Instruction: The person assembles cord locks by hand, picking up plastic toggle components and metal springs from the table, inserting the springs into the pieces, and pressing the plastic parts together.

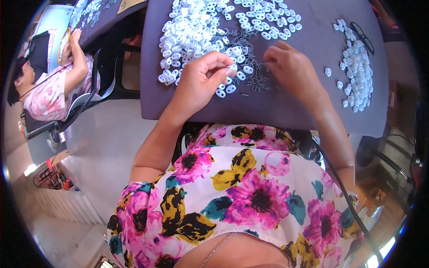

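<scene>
My left hand (201, 82) is closed in a pinch on a small white oval plastic piece with two holes (233, 67). Just beyond it lies a large heap of similar white two-hole pieces (187, 33). My right hand (292, 69) has its fingers drawn together above the table, at the right edge of a scatter of small dark grey pins (257, 73). What its fingertips hold, if anything, is too small to make out. The two hands are apart, with the pins between them.
Another group of white pieces (268, 18) lies at the far middle. On the right are a pile of small white parts (357, 78) and dark-framed glasses (363, 38), all on a table with a dark cloth (313, 27). Another person (53, 89) sits at a table on the left.
</scene>
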### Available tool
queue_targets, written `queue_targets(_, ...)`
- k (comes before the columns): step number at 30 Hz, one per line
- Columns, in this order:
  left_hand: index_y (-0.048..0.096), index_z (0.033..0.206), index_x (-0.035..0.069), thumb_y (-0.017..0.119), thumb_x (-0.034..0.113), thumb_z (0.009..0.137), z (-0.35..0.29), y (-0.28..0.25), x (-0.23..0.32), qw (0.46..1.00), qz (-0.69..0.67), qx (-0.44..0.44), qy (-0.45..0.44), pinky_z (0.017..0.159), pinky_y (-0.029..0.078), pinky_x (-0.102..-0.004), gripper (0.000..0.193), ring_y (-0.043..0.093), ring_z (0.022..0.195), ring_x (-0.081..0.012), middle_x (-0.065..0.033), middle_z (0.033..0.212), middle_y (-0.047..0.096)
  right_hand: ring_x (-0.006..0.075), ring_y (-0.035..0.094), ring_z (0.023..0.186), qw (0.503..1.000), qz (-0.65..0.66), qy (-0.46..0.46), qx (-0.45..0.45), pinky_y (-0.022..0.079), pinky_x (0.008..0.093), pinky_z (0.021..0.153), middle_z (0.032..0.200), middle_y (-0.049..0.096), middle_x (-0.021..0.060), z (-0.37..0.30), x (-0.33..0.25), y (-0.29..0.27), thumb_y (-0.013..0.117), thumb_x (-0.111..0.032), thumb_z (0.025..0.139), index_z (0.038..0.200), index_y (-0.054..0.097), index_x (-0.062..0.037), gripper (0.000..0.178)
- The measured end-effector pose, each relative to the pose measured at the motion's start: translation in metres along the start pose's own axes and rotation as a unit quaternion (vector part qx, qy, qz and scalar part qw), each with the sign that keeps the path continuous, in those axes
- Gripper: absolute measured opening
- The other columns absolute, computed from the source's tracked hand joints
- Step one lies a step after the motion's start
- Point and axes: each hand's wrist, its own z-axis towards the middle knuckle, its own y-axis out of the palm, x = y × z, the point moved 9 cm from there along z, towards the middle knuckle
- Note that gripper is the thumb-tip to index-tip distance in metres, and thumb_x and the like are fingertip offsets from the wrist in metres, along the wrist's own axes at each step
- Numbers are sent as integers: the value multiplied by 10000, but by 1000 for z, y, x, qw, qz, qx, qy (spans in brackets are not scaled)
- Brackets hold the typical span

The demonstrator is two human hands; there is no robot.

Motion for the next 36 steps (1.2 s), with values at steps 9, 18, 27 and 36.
queue_targets(9,577,1034,-30,521,5,903,5,13,1,999,-38,-30,-2,687,493,-225,148,649,870,-130,-80,953,652,390,579,758,999,33,-31,3,466,443,660,843,572,156,3,0,6,558,-84,806,818,544,-36,51)
queue_targets(18,616,1068,-14,554,16,888,7,18,4,998,13,-53,-16,701,482,-221,193,617,840,-104,-58,967,651,98,551,662,935,344,76,-40,454,242,617,765,601,38,-10,3,6,624,-6,808,879,582,-9,82)
queue_targets(27,641,1051,6,604,12,852,6,31,20,998,31,-47,-16,723,455,-201,202,571,806,-57,-22,934,649,68,573,698,814,572,81,-60,476,201,628,793,606,6,-19,-8,17,586,19,860,928,625,-4,82)
queue_targets(36,648,1022,-7,603,-7,844,6,33,15,997,-47,-42,-37,723,458,-193,184,573,802,-58,-22,913,649,75,582,714,780,618,88,-35,482,202,633,810,610,16,-27,-4,19,595,32,845,937,620,-8,104)
